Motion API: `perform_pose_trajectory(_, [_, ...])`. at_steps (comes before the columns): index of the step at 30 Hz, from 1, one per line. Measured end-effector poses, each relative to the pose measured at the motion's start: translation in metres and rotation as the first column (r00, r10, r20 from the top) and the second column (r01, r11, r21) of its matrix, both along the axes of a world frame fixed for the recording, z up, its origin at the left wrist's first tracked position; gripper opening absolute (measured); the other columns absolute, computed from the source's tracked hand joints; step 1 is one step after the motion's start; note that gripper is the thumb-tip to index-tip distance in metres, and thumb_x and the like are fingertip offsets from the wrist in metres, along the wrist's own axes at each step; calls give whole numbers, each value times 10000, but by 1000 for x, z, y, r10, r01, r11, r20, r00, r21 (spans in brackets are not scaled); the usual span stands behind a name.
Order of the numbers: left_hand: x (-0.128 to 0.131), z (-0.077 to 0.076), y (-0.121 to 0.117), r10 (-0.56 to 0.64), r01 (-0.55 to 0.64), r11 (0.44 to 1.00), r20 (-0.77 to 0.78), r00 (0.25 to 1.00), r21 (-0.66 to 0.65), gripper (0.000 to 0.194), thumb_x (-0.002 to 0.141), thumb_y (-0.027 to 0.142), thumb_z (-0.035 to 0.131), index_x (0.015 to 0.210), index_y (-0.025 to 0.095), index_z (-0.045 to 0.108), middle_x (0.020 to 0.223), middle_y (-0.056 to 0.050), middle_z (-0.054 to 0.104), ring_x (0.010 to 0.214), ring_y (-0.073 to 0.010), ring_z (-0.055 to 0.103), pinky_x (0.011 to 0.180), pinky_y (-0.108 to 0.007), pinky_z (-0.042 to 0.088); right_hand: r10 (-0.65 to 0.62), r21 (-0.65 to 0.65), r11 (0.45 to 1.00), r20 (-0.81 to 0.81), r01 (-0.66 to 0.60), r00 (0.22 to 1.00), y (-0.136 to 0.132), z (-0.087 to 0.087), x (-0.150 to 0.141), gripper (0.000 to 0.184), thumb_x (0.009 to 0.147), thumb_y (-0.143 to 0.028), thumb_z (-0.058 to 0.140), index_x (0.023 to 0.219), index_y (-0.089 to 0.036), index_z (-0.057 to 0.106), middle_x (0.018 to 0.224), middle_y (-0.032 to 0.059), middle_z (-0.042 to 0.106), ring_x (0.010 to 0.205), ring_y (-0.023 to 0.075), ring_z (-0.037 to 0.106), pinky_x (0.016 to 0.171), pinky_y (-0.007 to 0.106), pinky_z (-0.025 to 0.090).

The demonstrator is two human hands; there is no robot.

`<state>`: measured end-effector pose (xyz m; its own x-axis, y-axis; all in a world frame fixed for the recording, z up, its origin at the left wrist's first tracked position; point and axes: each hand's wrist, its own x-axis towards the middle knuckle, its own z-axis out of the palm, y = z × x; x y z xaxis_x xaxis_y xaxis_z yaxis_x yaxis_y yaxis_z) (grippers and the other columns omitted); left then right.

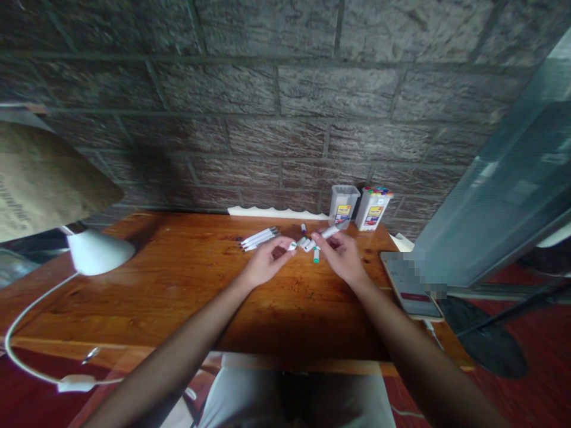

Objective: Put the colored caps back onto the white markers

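My left hand (266, 260) is closed in a pinch on a small white marker cap with a green tip (292, 245). My right hand (339, 252) is curled round a white marker (332, 230) that points up and to the right. Both hands hover over the middle of a wooden table (187, 285). Between them lie loose caps (306, 242), one green-ended (316, 255), and a purple-tipped one (303, 228) a little farther back. Three white markers (259, 238) lie side by side to the left of my left hand.
Two clear marker tubs stand at the back by the brick wall: one empty (343, 205), one full of markers (373, 208). A phone (413, 285) lies at the table's right edge. A white lamp (99, 251) and its cable (27, 321) occupy the left.
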<state>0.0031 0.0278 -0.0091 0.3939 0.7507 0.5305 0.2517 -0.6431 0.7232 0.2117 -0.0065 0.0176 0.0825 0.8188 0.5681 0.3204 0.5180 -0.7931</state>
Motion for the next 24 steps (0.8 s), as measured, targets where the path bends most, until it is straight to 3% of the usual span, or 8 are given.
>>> perform_pose_trajectory(6, [-1,-2,1,19,-19,1000,-16,1000,-9,283,875,369,613,1087,181,622,953,-58,696,871,-172,648,805,-284,507,-6,0,1000,15,6,1000,4,2,7,368,844,-521,614,943,-183,723,807,52,715,709,183,647,609,284,508])
perform_pose_trajectory(10, [3,-5,-1,-22,21,1000,-68,997,-9,325,868,324,623,1153,174,578,902,-36,685,827,-151,631,815,-281,497,-34,12,999,9,34,999,5,1,10,368,842,-515,619,942,-175,717,840,50,716,668,158,619,606,274,494])
perform_pose_trajectory(15, [5,-10,-1,-21,25,999,-187,982,22,175,855,302,632,965,168,655,864,-25,679,763,-138,601,755,-265,492,-113,10,994,52,113,992,5,0,11,401,845,-542,597,912,-166,719,713,32,682,566,139,553,518,254,440])
perform_pose_trajectory(20, [2,-14,3,-3,-2,999,-162,987,-33,231,850,308,643,1031,174,692,1023,-66,729,905,-188,663,863,-316,503,-105,16,994,85,104,991,4,0,10,359,859,-505,595,887,-169,715,755,36,692,598,139,561,560,255,445])
perform_pose_trajectory(24, [2,-15,5,43,-59,995,-196,980,-81,311,808,317,691,1076,161,676,1044,-80,724,899,-200,664,858,-335,510,-104,25,994,127,102,986,3,0,9,337,867,-487,588,844,-169,697,765,32,680,612,135,553,590,253,431])
